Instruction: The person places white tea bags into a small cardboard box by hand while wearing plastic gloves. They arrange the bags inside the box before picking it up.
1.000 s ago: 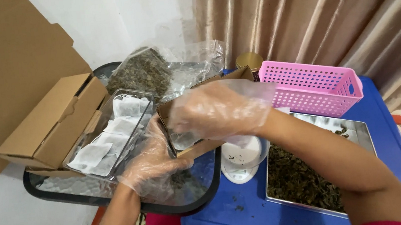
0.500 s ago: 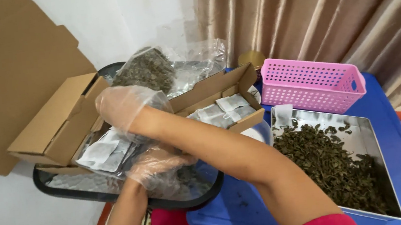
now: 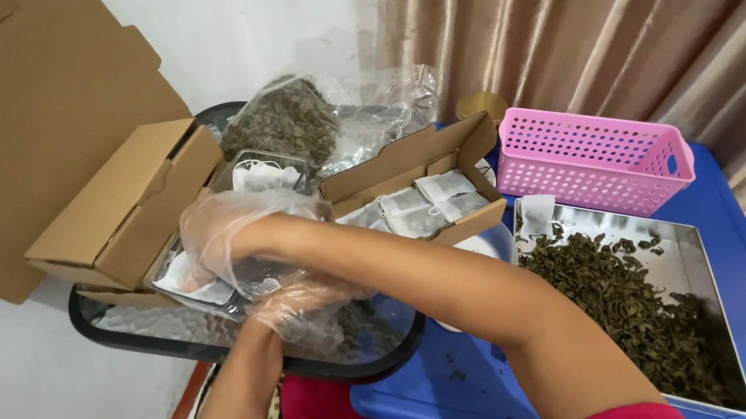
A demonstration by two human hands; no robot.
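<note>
The clear plastic tray of white sachets [image 3: 214,288] is being reached by the gloved right hand [image 3: 226,235], fingers spread, directly above the left hand [image 3: 304,306], whose grip cannot be told.

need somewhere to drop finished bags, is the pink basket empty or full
Cannot tell for certain: the pink basket stands upright beside the metal tray, but its perforated wall hides most of its inside.

Black tray [image 3: 125,336] at 9 o'clock, holding the closed carton [image 3: 124,205]. Open carton [image 3: 412,186] centre. Basket [image 3: 592,156] at 2, behind leaf pan [image 3: 677,250] at 4.

two cardboard boxes [image 3: 125,210] – one pink basket [image 3: 592,161], one steel tray [image 3: 678,259]
</note>
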